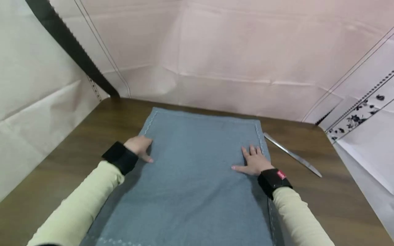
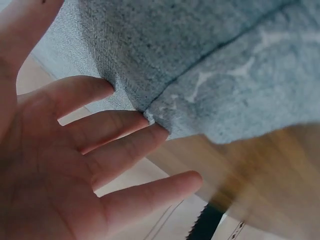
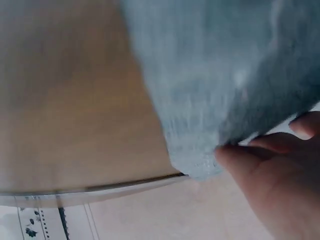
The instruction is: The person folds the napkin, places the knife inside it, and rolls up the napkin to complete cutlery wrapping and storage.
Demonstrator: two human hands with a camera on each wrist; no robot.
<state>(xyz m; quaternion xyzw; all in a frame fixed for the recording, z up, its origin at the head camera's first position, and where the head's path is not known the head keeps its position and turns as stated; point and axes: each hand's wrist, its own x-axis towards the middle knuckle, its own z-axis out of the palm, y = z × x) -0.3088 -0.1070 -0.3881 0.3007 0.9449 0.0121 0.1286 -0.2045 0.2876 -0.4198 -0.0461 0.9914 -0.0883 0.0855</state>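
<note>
A blue-grey cloth [image 1: 197,164] with pale zigzag stitching near its edges lies spread on the brown tabletop, with slight creases toward the front. At its left edge, my left hand [image 1: 140,147] touches the fabric; the left wrist view shows the fingers spread and nearly straight, fingertips against the cloth [image 2: 150,50]. My right hand [image 1: 253,162] rests near the right edge with fingers extended and thumb pointing inward. In the right wrist view, fingertips of the right hand [image 3: 280,170] meet the cloth [image 3: 200,90], but the contact is partly hidden and blurred.
A long, slim silver blade-like tool [image 1: 292,155] lies on the wooden table [image 1: 320,205], right of the cloth. Pale sheeting [image 1: 231,51] hangs behind the table and at both sides, with a dark band [image 1: 74,48] at the left.
</note>
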